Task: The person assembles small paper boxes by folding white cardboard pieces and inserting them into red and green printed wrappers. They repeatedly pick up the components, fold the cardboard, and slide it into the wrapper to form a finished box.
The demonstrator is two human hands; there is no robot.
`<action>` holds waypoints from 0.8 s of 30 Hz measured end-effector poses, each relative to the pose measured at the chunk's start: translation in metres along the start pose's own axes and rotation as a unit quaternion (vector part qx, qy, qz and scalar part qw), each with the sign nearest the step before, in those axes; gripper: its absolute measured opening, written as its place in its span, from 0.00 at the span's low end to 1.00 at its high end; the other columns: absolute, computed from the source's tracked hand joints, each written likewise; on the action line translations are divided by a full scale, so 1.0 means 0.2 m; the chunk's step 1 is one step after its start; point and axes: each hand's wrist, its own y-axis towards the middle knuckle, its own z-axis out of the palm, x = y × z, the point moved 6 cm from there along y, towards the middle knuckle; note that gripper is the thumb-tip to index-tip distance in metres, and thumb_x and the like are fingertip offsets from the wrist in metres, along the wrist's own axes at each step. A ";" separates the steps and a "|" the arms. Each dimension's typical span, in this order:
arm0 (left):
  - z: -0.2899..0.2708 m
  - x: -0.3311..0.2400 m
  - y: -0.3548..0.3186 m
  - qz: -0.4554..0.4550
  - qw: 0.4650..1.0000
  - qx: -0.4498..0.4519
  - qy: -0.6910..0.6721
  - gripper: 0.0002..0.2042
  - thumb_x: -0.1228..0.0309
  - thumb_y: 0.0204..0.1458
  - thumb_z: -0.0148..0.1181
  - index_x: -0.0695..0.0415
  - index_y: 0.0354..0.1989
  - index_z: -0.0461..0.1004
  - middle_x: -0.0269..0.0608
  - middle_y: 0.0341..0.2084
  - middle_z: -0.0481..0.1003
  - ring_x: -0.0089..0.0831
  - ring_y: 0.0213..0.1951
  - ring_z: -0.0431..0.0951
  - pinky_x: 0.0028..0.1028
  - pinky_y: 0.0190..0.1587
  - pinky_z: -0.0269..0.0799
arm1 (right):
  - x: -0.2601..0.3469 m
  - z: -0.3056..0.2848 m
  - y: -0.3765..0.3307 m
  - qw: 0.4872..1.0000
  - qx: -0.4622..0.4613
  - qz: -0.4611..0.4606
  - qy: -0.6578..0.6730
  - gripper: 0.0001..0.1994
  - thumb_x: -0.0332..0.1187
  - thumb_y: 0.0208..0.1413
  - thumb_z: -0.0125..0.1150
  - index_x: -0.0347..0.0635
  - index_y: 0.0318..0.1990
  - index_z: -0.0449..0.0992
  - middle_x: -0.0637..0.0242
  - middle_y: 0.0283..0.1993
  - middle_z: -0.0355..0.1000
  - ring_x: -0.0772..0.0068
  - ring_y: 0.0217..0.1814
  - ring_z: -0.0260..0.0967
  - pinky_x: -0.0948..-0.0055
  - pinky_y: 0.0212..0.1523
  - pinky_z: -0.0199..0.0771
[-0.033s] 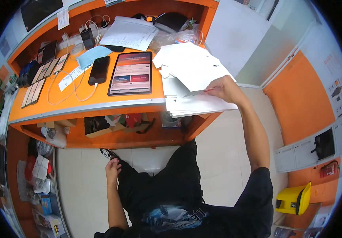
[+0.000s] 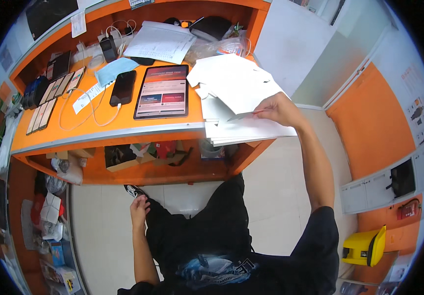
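My right hand [image 2: 277,110] reaches over the counter's right end, its fingers closed around a thin tool with a reddish handle and a grey pointed blade [image 2: 241,116]. The blade lies against the near edge of cut white sheets [image 2: 236,81]. Beneath them, more flat white sheets [image 2: 249,131] are stacked, overhanging the counter edge a little. My left hand [image 2: 139,211] is down by my left thigh, away from the counter, with its fingers curled; whether anything is in them is hidden. Left of the sheets lies a tablet [image 2: 162,93] with a lit screen.
A black phone [image 2: 123,88] on a white cable, a blue face mask [image 2: 115,71] and several more phones [image 2: 41,115] cover the orange counter [image 2: 138,127]. Papers [image 2: 160,42] lie at the back. Boxes [image 2: 123,160] fill the shelf below. A yellow bin [image 2: 364,247] stands far right.
The upper cut sheets have shifted very slightly left. Both hands are almost where they were, the right still gripping the thin tool.
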 end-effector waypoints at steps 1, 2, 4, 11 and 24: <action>0.02 -0.08 -0.02 0.018 1.000 0.000 -0.003 0.15 0.59 0.64 0.55 0.56 0.52 0.74 0.37 0.45 0.76 0.27 0.42 0.77 0.28 0.45 0.74 | 0.02 0.01 0.00 0.999 0.022 -0.029 0.013 0.10 0.28 0.55 0.66 0.39 0.45 0.83 0.61 0.42 0.82 0.69 0.41 0.78 0.71 0.49 0.75; 0.03 -0.13 -0.04 0.024 0.999 0.000 -0.022 0.14 0.62 0.65 0.54 0.56 0.52 0.75 0.37 0.46 0.77 0.26 0.43 0.77 0.26 0.44 0.73 | 0.05 0.02 0.00 0.997 0.044 -0.061 0.026 0.10 0.28 0.55 0.66 0.40 0.44 0.84 0.63 0.41 0.82 0.71 0.41 0.77 0.72 0.48 0.75; 0.12 -0.28 -0.12 0.054 0.998 0.012 -0.032 0.14 0.63 0.65 0.54 0.57 0.52 0.75 0.37 0.46 0.77 0.27 0.44 0.77 0.27 0.45 0.74 | 0.04 0.03 0.00 0.992 0.053 -0.109 0.023 0.08 0.27 0.54 0.67 0.40 0.42 0.85 0.64 0.37 0.82 0.73 0.39 0.77 0.73 0.46 0.76; 0.33 -0.59 -0.29 0.146 0.986 0.061 -0.045 0.14 0.64 0.65 0.55 0.58 0.52 0.74 0.37 0.47 0.77 0.27 0.46 0.77 0.27 0.49 0.73 | 0.08 0.00 0.02 0.989 -0.065 -0.093 0.092 0.07 0.24 0.52 0.68 0.40 0.39 0.86 0.65 0.34 0.82 0.78 0.35 0.74 0.75 0.43 0.74; 1.36 -1.53 -0.80 0.666 0.729 -0.001 0.155 0.20 0.75 0.51 0.63 0.59 0.54 0.75 0.47 0.47 0.72 0.49 0.53 0.70 0.42 0.56 0.67 | 0.02 0.05 0.10 0.950 0.013 0.070 0.305 0.03 0.24 0.46 0.73 0.36 0.29 0.85 0.64 0.29 0.81 0.78 0.32 0.75 0.80 0.38 0.73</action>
